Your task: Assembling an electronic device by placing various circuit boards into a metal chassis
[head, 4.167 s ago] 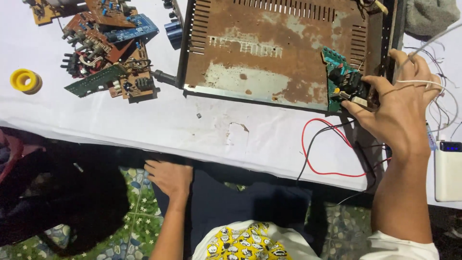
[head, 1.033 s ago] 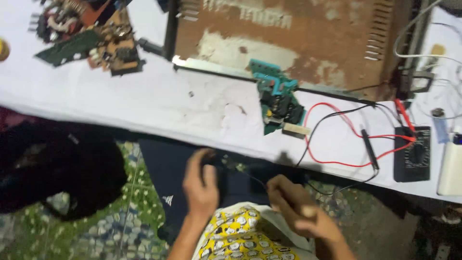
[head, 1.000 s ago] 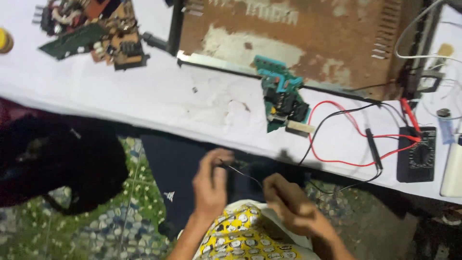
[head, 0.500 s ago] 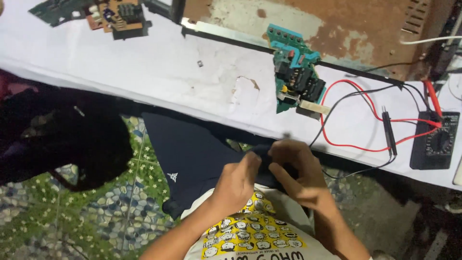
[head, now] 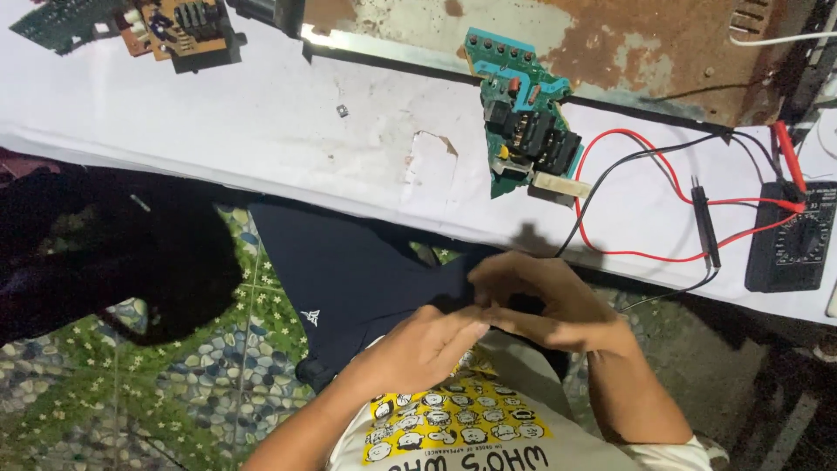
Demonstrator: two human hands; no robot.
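Note:
Both hands are low in my lap, over dark blue shorts point(head: 349, 270), below the table's front edge. My left hand point(head: 427, 344) reaches right with its fingers stretched out and close together. My right hand point(head: 545, 305) is curled, its fingertips meeting those of the left. Whatever may be between the fingers is hidden. On the white-covered table point(head: 261, 131) above them lies a green circuit board point(head: 523, 131) with black parts. A black multimeter point(head: 793, 240) sits to the right, its red lead point(head: 610, 209) and black probe point(head: 704, 222) lying beside it.
A rusty metal chassis point(head: 628, 44) fills the table's far right. More circuit boards point(head: 183, 26) lie at the far left, and a small metal nut point(head: 342, 110) is loose on the cover. A black bag point(head: 105, 253) sits left of my knees on a pebble-pattern floor point(head: 131, 392).
My right hand left the circuit board at the chassis and came down to my lap. The left hand rose to meet it, and both hands have closed together. The view has tilted down.

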